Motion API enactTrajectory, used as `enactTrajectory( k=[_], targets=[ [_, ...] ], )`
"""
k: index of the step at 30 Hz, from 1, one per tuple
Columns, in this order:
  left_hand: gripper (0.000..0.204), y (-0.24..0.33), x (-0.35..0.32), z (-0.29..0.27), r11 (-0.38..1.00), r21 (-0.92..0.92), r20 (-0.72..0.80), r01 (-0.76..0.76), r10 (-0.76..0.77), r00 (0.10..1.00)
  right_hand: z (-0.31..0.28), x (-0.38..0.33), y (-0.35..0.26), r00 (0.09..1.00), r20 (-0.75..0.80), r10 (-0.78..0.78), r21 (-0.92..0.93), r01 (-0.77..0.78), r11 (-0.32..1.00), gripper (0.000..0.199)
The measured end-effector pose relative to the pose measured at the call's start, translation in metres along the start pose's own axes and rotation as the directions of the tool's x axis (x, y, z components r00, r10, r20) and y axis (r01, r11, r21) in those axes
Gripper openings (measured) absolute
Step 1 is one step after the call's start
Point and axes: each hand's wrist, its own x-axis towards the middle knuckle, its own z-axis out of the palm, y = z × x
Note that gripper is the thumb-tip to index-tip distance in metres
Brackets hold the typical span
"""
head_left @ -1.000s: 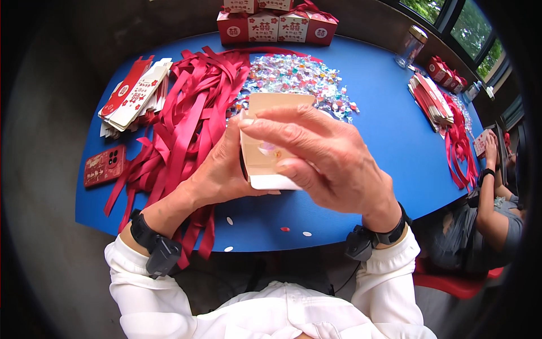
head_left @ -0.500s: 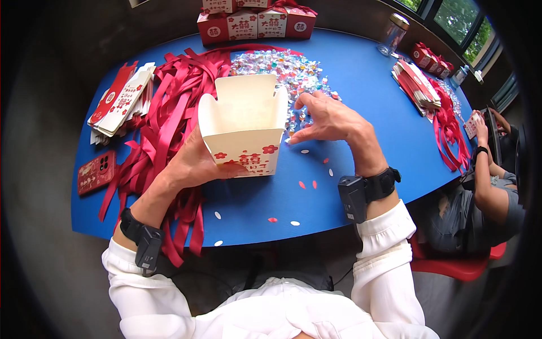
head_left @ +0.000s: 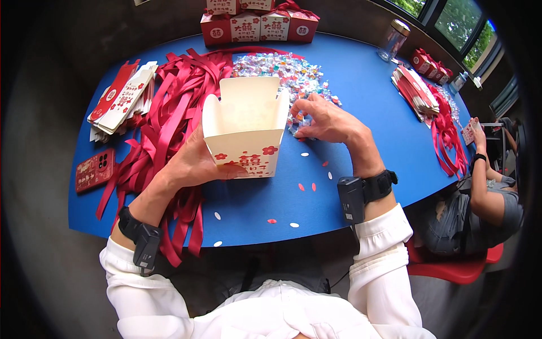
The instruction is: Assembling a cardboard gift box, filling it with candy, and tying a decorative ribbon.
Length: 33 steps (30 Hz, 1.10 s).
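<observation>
Blue tabletop (head_left: 361,79) and its load.
Left, smartphone (head_left: 95,170), flat cartons (head_left: 127,99) and red ribbons (head_left: 175,107); centre, wrapped candies (head_left: 282,69); far edge, stacked gift boxes (head_left: 246,28); far right, lidded jar (head_left: 392,40); near edge, oval paper pieces (head_left: 294,225).

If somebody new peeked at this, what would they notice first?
Probably the big open white box in the left hand, near the middle of the picture. Next might be the bright red ribbons heaped on the blue table, left of the box. Then comes the shiny pile of wrapped candies behind the box, with the right hand's fingers at its near edge.
</observation>
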Motion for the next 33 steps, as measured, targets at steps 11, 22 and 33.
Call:
enactTrajectory(
  k=[11,22,33],
  targets=[
    [0.103,0.008,0.004,0.001,0.998,-0.05,0.021,0.049,-0.048,0.999,0.006,0.006,0.01,0.992,-0.109,-0.059,-0.02,0.057,0.998,0.021],
    [0.104,0.005,0.003,0.002,0.999,0.037,0.02,-0.003,0.003,1.0,-0.012,0.01,0.028,0.987,-0.115,0.11,0.297,-0.071,0.952,0.022],
    [0.108,0.018,0.002,0.009,0.972,0.116,-0.078,-0.204,0.214,0.974,-0.016,-0.019,-0.083,0.56,-0.598,-0.574,0.057,0.744,0.666,0.034]
  ],
)
